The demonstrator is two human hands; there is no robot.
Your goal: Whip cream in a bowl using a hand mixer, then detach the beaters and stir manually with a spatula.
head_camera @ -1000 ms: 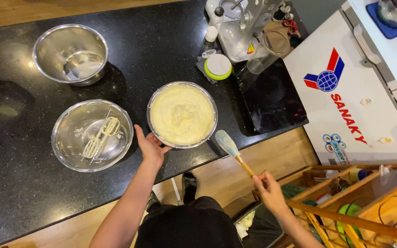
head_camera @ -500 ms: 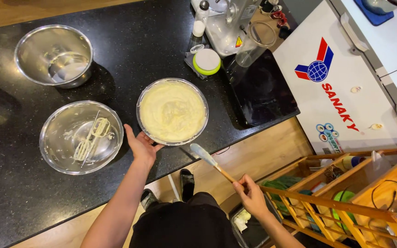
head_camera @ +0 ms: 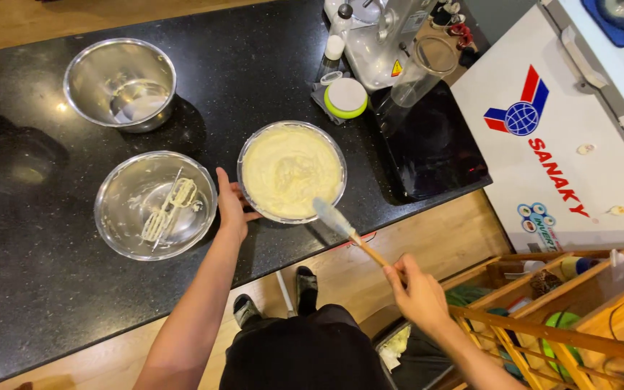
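1 head view, facing downward (moderately high).

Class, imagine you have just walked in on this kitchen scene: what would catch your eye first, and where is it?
First, the metal bowl of pale yellow batter at the middle of the black counter, steadied at its rim by the left hand. Next, the spatula in the right hand, its blade over the bowl's near edge. To the left sits a bowl with two batter-coated beaters.

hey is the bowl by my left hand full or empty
Full, or nearly. Pale yellow batter fills the steel bowl almost to its rim, with no bare bottom showing. The left hand rests against the bowl's outer wall.
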